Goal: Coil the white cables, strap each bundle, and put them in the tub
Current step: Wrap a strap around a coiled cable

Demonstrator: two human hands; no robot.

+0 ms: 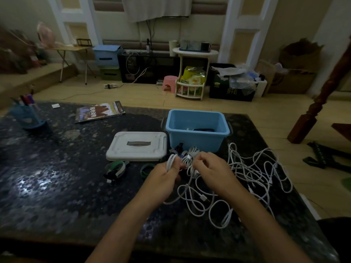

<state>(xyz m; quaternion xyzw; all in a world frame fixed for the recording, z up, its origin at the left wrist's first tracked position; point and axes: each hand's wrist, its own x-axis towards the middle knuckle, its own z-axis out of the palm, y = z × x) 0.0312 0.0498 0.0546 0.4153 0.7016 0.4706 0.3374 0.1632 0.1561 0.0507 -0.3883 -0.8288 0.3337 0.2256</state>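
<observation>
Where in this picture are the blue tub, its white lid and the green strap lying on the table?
blue tub [197, 141]: head view, on its front wall.
white lid [121, 149]: head view, on its flat top left of the handle.
green strap [147, 168]: head view, on the loop's band.

Both hands are working over a dark table [57, 177], just near of a blue tub [197, 128]. The left hand [163, 174] is gripping a few loops of white cable [171, 160], and the right hand [210, 170] is pinching a small coil [190, 155] between them. Loose cables [252, 173] are sprawling to the right. A white lid [136, 146] is lying left of the tub, with green straps [115, 168] near it. A magazine [99, 112] and a pen holder [28, 115] are sitting far left.
</observation>
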